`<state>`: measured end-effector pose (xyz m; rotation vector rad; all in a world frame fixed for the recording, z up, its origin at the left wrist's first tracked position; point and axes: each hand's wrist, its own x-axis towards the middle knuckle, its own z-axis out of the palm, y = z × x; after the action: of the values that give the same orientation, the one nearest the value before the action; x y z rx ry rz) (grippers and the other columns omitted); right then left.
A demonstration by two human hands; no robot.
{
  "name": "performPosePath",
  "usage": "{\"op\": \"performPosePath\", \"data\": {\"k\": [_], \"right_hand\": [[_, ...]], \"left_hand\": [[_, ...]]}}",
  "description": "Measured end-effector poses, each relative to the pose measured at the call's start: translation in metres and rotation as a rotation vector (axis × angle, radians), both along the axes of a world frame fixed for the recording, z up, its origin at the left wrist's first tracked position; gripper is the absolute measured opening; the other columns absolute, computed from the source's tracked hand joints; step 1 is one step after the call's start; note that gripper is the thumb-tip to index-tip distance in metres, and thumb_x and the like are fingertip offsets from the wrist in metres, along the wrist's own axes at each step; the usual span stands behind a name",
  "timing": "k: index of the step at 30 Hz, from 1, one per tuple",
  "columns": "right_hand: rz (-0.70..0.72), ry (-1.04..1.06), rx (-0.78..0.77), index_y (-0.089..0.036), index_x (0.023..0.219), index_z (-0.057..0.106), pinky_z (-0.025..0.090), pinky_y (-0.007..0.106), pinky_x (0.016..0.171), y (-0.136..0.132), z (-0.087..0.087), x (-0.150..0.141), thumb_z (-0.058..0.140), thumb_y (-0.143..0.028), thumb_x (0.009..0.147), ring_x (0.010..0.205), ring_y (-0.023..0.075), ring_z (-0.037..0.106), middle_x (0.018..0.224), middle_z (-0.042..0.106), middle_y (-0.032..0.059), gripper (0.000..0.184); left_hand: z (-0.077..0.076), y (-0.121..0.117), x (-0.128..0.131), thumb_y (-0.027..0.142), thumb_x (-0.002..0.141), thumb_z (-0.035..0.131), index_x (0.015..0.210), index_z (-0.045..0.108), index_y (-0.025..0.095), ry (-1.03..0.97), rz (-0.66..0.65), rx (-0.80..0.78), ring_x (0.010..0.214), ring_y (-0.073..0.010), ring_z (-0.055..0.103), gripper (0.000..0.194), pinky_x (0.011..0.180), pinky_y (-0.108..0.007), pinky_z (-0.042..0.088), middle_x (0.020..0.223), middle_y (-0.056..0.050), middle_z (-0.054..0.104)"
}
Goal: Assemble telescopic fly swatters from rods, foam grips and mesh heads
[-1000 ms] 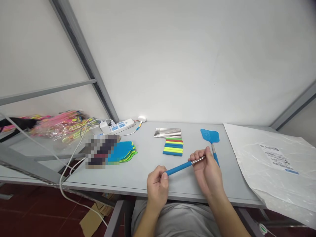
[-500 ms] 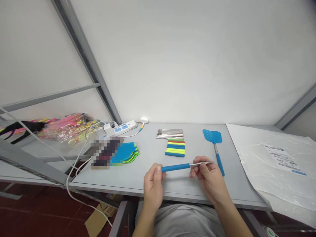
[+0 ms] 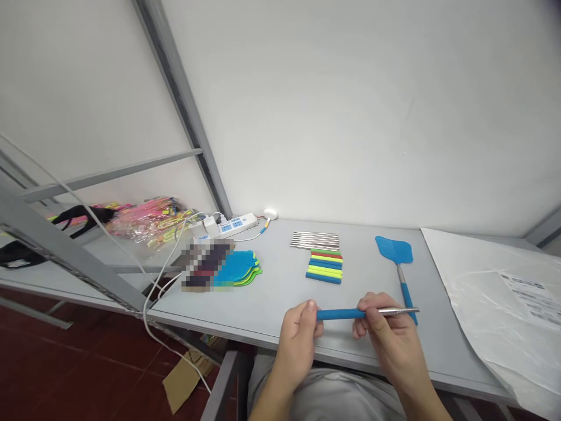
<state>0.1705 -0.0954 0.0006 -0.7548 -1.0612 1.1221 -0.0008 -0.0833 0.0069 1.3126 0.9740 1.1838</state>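
Note:
My left hand (image 3: 300, 336) is closed round the left end of a blue handle grip (image 3: 338, 314). A silver metal rod (image 3: 408, 310) sticks out of the grip's other end, pointing right. My right hand (image 3: 391, 336) pinches the piece where grip and rod meet, and its fingers hide the joint. Held about level, the piece is over the table's front part. Just beyond my right hand lies a blue fly swatter (image 3: 394, 250) with a metal shaft and blue handle. Behind my hands, several coloured grips (image 3: 324, 268) lie in a row below several metal rods (image 3: 314, 240).
Blue and green swatter heads (image 3: 239, 266) are stacked at the left, partly pixelated. A power strip (image 3: 232, 225) with white cables stands behind them. White plastic packaging (image 3: 495, 292) covers the table's right side. Grey metal frame posts (image 3: 188, 111) rise at the left.
My right hand has slid from the metal rod onto its joint with the blue grip. The grip is more level now. The whole view has shifted somewhat.

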Motion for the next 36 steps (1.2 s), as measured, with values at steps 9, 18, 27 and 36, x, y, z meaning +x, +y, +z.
{"op": "performPosePath", "data": {"k": [9, 18, 27, 36], "right_hand": [[0.007, -0.416, -0.011, -0.021, 0.079, 0.065, 0.044, 0.027, 0.057, 0.019, 0.051, -0.028, 0.063, -0.039, 0.088, 0.062, 0.0149, 0.054, 0.071, 0.059, 0.0015, 0.021], [0.352, -0.773, 0.296, -0.022, 0.111, 0.062, 0.048, 0.036, 0.084, 0.091, 0.066, -0.142, 0.035, -0.039, 0.1, 0.092, 0.0205, 0.06, 0.098, 0.064, 0.0069, 0.033], [0.121, -1.646, 0.919, -0.011, 0.138, 0.046, 0.022, 0.064, 0.109, 0.14, 0.011, -0.208, 0.048, -0.03, 0.095, 0.138, 0.0351, 0.032, 0.148, 0.042, 0.0201, 0.048], [-0.002, -1.511, 0.974, -0.02, 0.121, 0.062, 0.021, 0.06, 0.106, 0.137, 0.039, -0.169, 0.046, -0.019, 0.095, 0.114, 0.0291, 0.054, 0.123, 0.063, 0.013, 0.031]], "left_hand": [[0.049, -0.015, -0.036, 0.042, 0.095, 0.048, 0.084, 0.062, 0.022, 0.464, 0.085, 0.185, 0.084, -0.0211, 0.054, 0.026, 0.075, -0.028, 0.039, 0.086, -0.005, 0.061], [0.031, -0.004, -0.083, 0.052, 0.096, 0.041, 0.09, 0.051, 0.021, -0.164, 0.666, 0.105, 0.047, -0.0077, 0.034, 0.033, 0.045, -0.019, 0.031, 0.064, 0.006, 0.04], [0.02, 0.002, -0.103, 0.051, 0.094, 0.047, 0.095, 0.051, 0.023, -0.353, 0.574, -0.008, 0.041, -0.003, 0.028, 0.028, 0.041, -0.017, 0.03, 0.067, 0.007, 0.042], [0.015, 0.002, -0.096, 0.048, 0.095, 0.045, 0.096, 0.052, 0.022, -0.256, 0.309, -0.097, 0.046, -0.0062, 0.027, 0.027, 0.044, -0.017, 0.031, 0.064, 0.007, 0.035]]}}
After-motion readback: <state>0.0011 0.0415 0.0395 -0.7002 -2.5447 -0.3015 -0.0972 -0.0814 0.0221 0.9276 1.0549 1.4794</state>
